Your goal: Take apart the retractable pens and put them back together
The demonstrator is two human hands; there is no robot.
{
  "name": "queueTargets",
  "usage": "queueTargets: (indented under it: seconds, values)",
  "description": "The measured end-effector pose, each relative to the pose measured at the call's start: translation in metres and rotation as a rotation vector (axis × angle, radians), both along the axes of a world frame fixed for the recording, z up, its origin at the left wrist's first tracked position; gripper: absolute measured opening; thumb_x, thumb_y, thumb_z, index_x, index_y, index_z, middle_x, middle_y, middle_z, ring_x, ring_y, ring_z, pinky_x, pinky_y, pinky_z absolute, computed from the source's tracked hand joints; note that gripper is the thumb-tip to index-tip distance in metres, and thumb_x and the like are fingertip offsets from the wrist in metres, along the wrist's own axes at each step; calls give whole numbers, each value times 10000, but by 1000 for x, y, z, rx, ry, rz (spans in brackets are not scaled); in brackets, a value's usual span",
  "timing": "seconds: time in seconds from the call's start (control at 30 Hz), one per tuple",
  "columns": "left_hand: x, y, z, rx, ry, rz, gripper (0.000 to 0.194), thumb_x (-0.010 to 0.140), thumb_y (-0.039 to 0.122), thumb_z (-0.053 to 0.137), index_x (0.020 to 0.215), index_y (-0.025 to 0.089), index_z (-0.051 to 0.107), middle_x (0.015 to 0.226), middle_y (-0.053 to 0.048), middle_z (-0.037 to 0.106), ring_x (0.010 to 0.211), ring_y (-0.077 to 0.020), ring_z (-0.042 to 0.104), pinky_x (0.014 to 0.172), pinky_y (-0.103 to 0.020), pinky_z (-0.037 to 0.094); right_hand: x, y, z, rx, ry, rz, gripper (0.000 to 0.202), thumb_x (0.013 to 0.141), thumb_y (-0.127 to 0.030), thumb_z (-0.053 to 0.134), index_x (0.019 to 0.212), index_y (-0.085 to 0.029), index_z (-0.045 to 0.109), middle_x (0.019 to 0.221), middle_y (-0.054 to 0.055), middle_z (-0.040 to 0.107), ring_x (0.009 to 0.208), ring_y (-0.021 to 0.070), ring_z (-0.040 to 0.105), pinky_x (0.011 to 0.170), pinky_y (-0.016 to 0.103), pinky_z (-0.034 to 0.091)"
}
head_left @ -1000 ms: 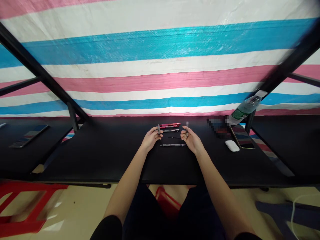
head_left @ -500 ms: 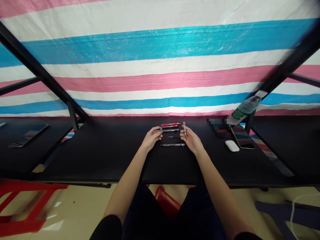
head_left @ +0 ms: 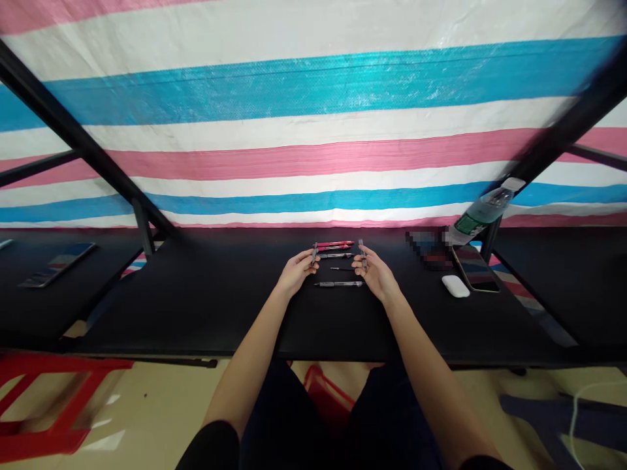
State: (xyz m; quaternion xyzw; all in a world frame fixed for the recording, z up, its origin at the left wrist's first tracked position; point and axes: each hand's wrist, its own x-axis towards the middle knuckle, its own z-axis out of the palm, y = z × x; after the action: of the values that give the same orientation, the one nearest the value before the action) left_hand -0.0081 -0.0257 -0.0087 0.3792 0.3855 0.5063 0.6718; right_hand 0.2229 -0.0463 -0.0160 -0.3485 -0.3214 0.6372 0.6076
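My left hand [head_left: 295,271] pinches a short dark grey pen part [head_left: 314,257] between thumb and fingers, and its exact shape is partly covered. In my right hand [head_left: 376,271] a clear pen barrel [head_left: 362,247] stands roughly upright, held by the fingertips. The two parts are apart from each other. Between the hands lies a thin dark pen refill [head_left: 341,268], its right end close to my right fingers. A black and clear pen [head_left: 337,284] rests on the near side. Beyond the hands are red pens [head_left: 334,246] and another dark clear pen [head_left: 337,255].
On the black table [head_left: 196,307], a white earbud case [head_left: 455,286] and a phone [head_left: 476,269] lie at the right. A water bottle [head_left: 484,212] leans by the black frame. Another phone [head_left: 57,265] is at far left. Striped sheeting [head_left: 313,163] hangs behind.
The pen part in my left hand has shifted slightly down and left. My right hand keeps nearly the same place, with the clear barrel tilted a little differently.
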Motion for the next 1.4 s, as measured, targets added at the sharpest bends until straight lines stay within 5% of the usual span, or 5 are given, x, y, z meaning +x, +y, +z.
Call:
queueTargets:
  seconds: [0.53,0.77,1.03,1.27,1.4]
  values:
    - [1,0,0,24,32,15,352,678,221,763,999,142,644,783,-26,621,664,-103,571,619,-248,430,-3,-2,3,29,-27,-16,340,761,-327,671,1084,-228,641,793,9,643,685,138,604,550,256,459]
    - [0,0,-1,19,26,23,317,695,229,745,981,143,638,771,-15,590,653,-100,547,619,-259,419,1,4,-4,102,-186,-262,318,672,-332,747,947,-235,623,694,-25,615,573,122,544,507,260,426]
    - [0,0,0,2,9,-13,288,786,295,653,999,103,683,705,-15,549,608,-96,523,584,-252,407,13,5,-17,98,-871,-553,231,752,-359,596,895,-184,643,731,41,679,683,191,630,696,332,482]
    - [1,1,-1,10,18,-14,269,766,289,660,960,105,690,677,-8,538,589,-95,510,569,-245,397,16,4,-21,-1,-1388,-560,192,733,-249,559,803,-176,722,815,107,689,822,268,590,772,381,426]
    - [1,1,-1,17,27,-20,293,755,303,674,967,102,688,682,-10,550,595,-97,513,570,-248,394,16,3,-24,3,-1504,-568,215,748,-245,559,834,-180,745,870,119,664,852,280,543,766,391,395]
